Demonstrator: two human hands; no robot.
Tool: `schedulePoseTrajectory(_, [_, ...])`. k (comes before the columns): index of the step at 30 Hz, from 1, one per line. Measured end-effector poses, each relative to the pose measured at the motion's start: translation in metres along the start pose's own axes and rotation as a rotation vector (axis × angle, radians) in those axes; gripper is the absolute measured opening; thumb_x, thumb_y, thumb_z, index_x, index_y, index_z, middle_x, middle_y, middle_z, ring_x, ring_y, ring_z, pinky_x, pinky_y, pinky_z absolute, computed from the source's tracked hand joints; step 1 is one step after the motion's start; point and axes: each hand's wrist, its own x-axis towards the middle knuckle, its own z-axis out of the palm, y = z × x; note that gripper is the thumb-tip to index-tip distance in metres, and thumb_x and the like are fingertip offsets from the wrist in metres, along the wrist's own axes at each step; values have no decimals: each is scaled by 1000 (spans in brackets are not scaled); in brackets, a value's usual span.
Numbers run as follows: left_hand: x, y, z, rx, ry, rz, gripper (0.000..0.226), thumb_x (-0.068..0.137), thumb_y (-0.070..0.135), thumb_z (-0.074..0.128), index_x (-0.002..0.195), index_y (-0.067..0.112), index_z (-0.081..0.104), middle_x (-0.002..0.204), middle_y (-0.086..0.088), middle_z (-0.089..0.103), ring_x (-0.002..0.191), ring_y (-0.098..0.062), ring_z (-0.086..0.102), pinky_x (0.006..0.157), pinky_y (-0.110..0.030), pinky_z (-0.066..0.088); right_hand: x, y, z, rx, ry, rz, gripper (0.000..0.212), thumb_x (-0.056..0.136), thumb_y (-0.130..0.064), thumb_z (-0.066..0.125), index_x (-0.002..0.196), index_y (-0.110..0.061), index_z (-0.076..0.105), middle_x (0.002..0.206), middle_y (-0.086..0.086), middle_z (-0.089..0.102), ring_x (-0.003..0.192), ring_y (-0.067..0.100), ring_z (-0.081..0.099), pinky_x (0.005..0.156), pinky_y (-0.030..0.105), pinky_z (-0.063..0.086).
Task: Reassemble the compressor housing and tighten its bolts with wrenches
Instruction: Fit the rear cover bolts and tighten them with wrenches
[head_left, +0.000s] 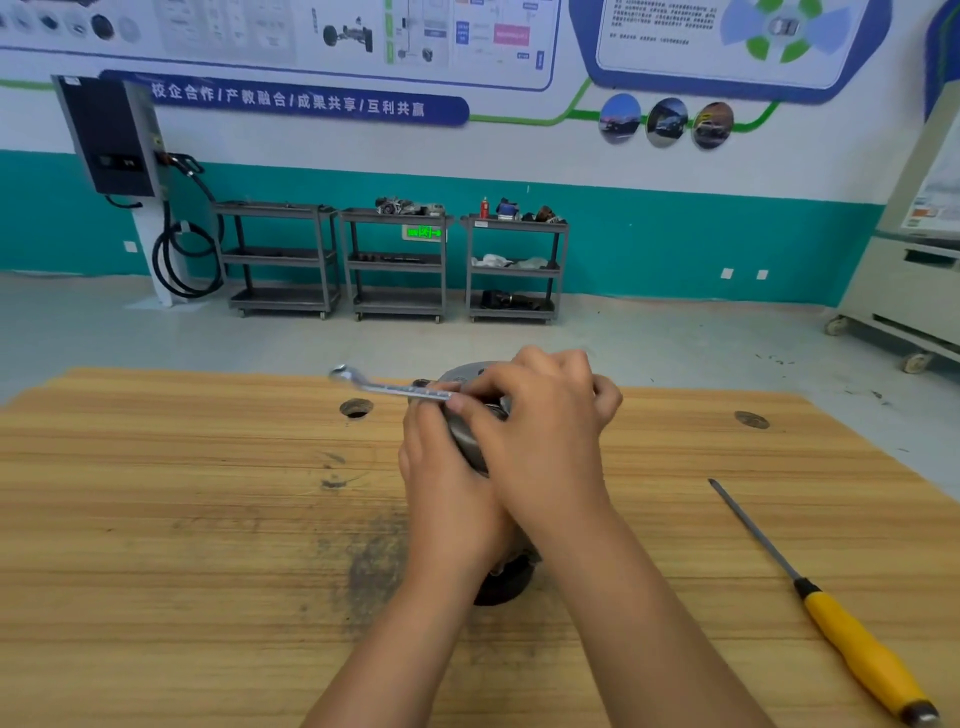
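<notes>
Wooden surface stands in a workshop, with three grey carts along the far wall. Compressor housing: round, grey metal, at the centre of the surface, mostly covered by both hands. Left hand: grip curled round the housing's side. Right hand: laid over the top, grip pinching a silver wrench that points left. Yellow-handled screwdriver lies well apart at right.

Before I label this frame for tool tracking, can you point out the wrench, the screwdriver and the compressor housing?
wrench (389, 388): head view, mid-shank.
screwdriver (837, 625): head view, yellow handle.
compressor housing (465, 441): head view, grey metal side.
</notes>
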Motion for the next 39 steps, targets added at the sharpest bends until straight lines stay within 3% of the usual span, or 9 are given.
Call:
schedulePoseTrajectory(7, [-1,-1,-3,21,-7,5,70,54,64,62,115,49,29,122,20,37,118,-12,40,97,-37,43,41,28,2,-194,-340,343,33,86,-45,50,108,-22,61,116,2,50,112,24,34,92,43,26])
schedulePoseTrajectory(9, [-2,-3,-2,23,4,9,73,53,68,59,116,48,30,121,21,36,120,-11,39,97,-32,41,40,42,-1,23,-345,485,33,78,-42,54,103,-21,57,108,1,56,107,23,41,93,41,32])
schedulePoseTrajectory(12, [-1,-3,-1,29,-1,9,73,53,69,60,116,49,29,120,21,36,121,-12,39,98,-35,42,26,48,1,552,-189,679,45,71,-33,65,108,-23,41,104,-5,60,106,23,56,96,52,43])
schedulePoseTrajectory(15, [-2,-2,1,35,-9,11,73,52,68,60,116,48,29,121,20,35,122,-12,38,101,-40,41,7,46,9,966,73,784,56,78,-16,71,124,-19,39,113,-8,62,100,10,63,91,37,51])
schedulePoseTrajectory(19, [-1,-2,1,31,-3,30,73,53,67,60,116,45,30,121,20,36,121,-12,38,102,-39,39,-21,34,14,1117,404,691,46,85,-14,67,121,-26,42,109,-17,67,110,4,58,94,30,46])
schedulePoseTrajectory(24, [-1,-4,-1,13,1,24,72,53,64,61,116,45,32,121,21,37,121,-11,38,102,-35,39,-61,9,18,943,459,357,16,89,-28,56,98,-40,60,111,-5,65,108,13,60,88,25,50])
schedulePoseTrajectory(28, [4,-8,-1,-31,-14,5,58,72,32,71,118,38,35,121,19,35,124,-14,38,101,-30,36,-76,10,24,348,348,33,35,88,-27,50,122,-25,57,130,-17,54,123,14,37,99,36,35])
schedulePoseTrajectory(33, [5,-7,-3,-5,-9,50,43,88,15,61,113,37,34,127,6,43,115,-13,46,97,-33,42,-60,6,15,211,312,-72,30,86,-35,53,106,-23,71,107,-5,67,105,18,40,87,43,33])
schedulePoseTrajectory(39, [0,2,0,5,-21,2,50,69,55,48,112,31,36,120,6,42,116,-19,43,95,-43,43,-6,4,-2,-4,56,-25,19,79,-43,68,72,-26,70,76,-12,51,88,15,40,75,30,14])
